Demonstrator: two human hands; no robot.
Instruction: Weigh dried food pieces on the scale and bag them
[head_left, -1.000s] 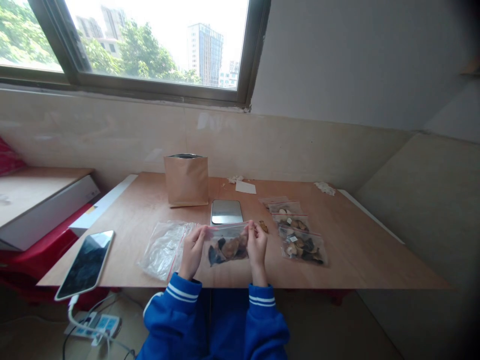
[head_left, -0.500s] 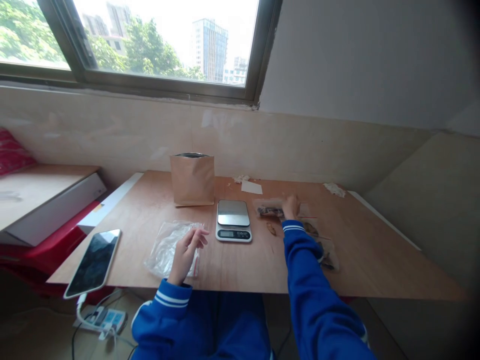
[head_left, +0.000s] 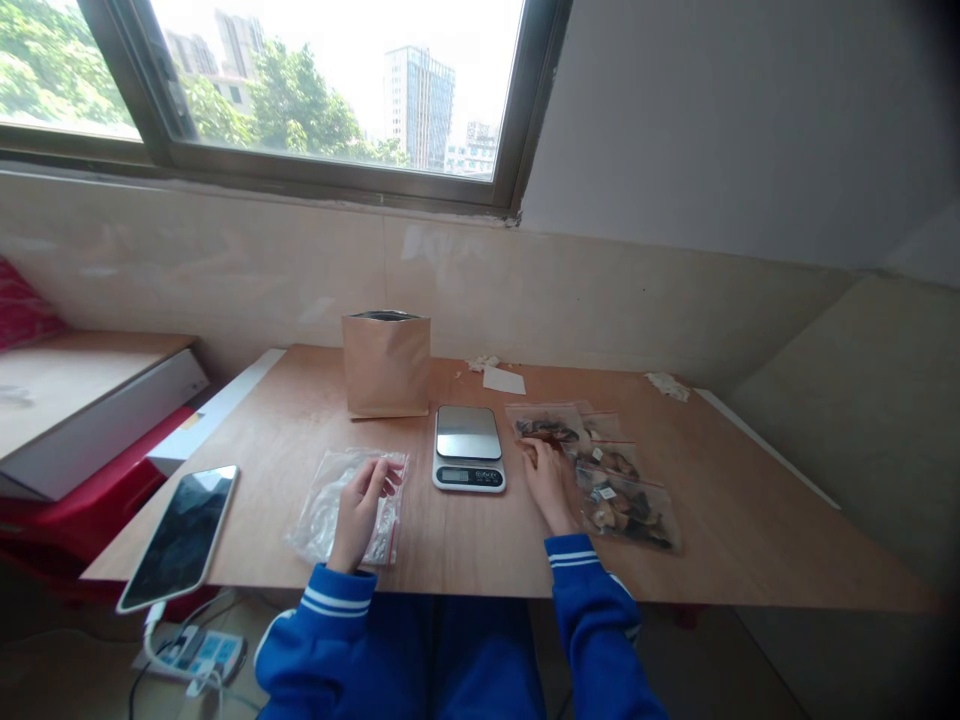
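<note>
Two bare hands on the table, sleeves in blue tracksuit cuffs with white stripes [head_left: 334, 600] at the near edge. Left hand [head_left: 358, 512] sits on a clear, mostly empty plastic zip bag with red seal strip [head_left: 341, 510], fingers half-curled and loose, no visible pinch; bag lies flat under the palm, near-left of centre. Right hand [head_left: 547, 485] is near-right of centre, fingers [head_left: 534, 453] curled at the near edge of a clear zip bag of dark dried slices [head_left: 544, 430]; contact or hold can't be confirmed from this view.

That bag lies flat on the far side of the right hand. Just right of it, a group of three clear zip bags of dried brown and dark pieces [head_left: 626, 512] overlap in a rough column.

Left of the hands, near the table edge: black-screened smartphone [head_left: 180, 538], white cable running off its bottom end down to a white power strip [head_left: 196, 652] on the floor. Between the hands, further out: silver digital kitchen scale [head_left: 469, 448], display facing near. Far left of it: upright kraft-paper stand-up pouch [head_left: 386, 365], open top. Table is light wooden board [head_left: 262, 480]. Far edge: white paper slip [head_left: 504, 380], crumpled white tissue [head_left: 667, 386]. Beyond: beige tiled wall [head_left: 225, 260], window [head_left: 322, 100] showing trees and tower blocks.
</note>
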